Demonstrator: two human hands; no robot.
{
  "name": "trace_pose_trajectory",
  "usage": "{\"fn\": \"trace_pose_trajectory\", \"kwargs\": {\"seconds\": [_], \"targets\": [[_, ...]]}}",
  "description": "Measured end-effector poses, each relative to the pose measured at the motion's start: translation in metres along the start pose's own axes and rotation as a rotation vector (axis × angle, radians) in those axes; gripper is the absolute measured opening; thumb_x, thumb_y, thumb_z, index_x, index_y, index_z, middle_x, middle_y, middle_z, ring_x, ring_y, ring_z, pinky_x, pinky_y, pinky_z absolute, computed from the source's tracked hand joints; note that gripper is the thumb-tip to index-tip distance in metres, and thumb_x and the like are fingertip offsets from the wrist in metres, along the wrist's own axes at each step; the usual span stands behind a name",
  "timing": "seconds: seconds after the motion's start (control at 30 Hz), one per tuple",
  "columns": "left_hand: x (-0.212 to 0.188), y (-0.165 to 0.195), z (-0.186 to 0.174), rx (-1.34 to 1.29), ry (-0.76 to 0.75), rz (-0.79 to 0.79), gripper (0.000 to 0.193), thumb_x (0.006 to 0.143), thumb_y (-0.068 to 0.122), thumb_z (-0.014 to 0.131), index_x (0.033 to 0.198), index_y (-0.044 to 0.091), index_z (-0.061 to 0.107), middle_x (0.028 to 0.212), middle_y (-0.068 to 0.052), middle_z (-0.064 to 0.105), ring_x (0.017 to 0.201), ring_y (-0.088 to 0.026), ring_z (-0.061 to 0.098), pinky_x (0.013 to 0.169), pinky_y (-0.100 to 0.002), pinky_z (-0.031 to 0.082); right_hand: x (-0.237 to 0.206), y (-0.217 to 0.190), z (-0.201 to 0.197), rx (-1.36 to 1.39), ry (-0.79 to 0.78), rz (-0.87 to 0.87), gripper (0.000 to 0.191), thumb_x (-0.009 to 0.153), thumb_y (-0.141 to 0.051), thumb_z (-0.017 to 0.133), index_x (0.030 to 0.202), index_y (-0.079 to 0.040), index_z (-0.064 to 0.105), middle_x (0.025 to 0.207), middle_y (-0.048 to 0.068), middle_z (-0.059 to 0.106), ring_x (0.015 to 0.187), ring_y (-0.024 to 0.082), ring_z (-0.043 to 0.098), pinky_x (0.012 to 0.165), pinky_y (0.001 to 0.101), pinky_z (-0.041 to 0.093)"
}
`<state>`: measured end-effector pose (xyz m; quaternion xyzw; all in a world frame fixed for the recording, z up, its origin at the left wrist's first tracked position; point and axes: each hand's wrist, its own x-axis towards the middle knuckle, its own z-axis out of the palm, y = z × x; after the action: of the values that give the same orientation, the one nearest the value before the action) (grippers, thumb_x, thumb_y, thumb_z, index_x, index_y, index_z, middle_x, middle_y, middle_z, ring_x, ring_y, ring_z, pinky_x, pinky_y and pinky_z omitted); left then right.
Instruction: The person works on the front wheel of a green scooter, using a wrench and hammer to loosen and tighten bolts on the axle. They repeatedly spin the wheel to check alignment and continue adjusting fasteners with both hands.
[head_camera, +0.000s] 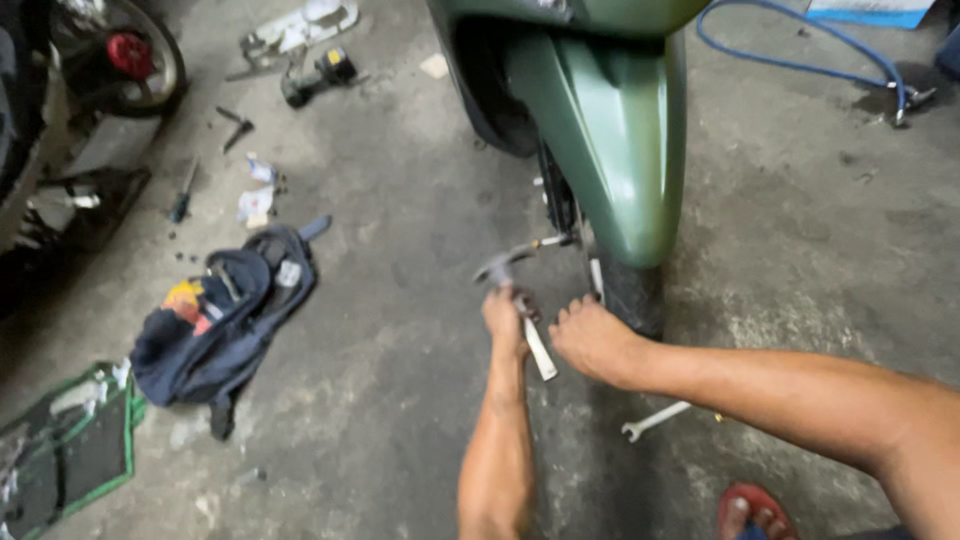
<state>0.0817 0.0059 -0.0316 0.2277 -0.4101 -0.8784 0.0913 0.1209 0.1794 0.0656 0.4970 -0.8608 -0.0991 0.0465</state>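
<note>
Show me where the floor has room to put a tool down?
Bare concrete lies between the dark blue bag and the left hand, and right of the green scooter below the blue hose. It is crowded near the drill and screwdriver top left, and around the wrench.

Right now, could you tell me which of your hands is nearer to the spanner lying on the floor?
The right. The right hand rests at the tyre, just above the spanner; the left hand, holding a hammer, sits farther off to its left.
</note>
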Motion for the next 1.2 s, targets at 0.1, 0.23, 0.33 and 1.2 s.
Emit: {"fn": "trace_pose_trajectory", "kwargs": {"seconds": [0.1,0.23,0.33,1.2], "targets": [[0.001,0.003,-0.002,0.087,-0.082,-0.028,0.016,0.104,0.022,0.049,0.095,0.009,0.048,0.066,-0.006,0.053,0.045,-0.018,0.050,0.041,-0.035,0.041,0.002,-0.001,0.002,0.007,0.022,-0.033,0.021,0.090,-0.021,0.057,0.086,-0.006,0.071,0.083,0.014,0.070,0.081,0.032,0.067,0.070,0.0477,0.051],[0.001,0.011,-0.002,0.068,-0.096,-0.019,0.018,0.104,0.022,0.051,0.093,0.008,0.048,0.065,-0.006,0.053,0.045,-0.018,0.050,0.040,-0.036,0.042,0.003,-0.006,0.007,-0.032,0.010,-0.013,0.019,0.089,-0.021,0.058,0.086,-0.007,0.071,0.082,0.014,0.069,0.080,0.032,0.067,0.069,0.0471,0.051],[0.003,0.016,0.002,0.125,-0.143,-0.032,0.014,0.104,0.021,0.051,0.097,0.009,0.051,0.066,-0.004,0.053,0.045,-0.017,0.049,0.041,-0.035,0.042,0.002,-0.009,0.009,-0.027,-0.017,-0.033,0.019,0.089,-0.021,0.057,0.087,-0.008,0.070,0.081,0.013,0.069,0.080,0.031,0.066,0.068,0.0465,0.051],[0.009,0.019,0.021,0.047,-0.067,-0.012,0.015,0.102,0.018,0.051,0.094,0.005,0.050,0.065,-0.007,0.056,0.046,-0.019,0.050,0.041,-0.037,0.042,0.010,0.004,-0.003,-0.049,0.009,0.014,0.016,0.088,-0.020,0.058,0.087,-0.008,0.069,0.082,0.014,0.069,0.079,0.032,0.068,0.067,0.0473,0.052]]}}
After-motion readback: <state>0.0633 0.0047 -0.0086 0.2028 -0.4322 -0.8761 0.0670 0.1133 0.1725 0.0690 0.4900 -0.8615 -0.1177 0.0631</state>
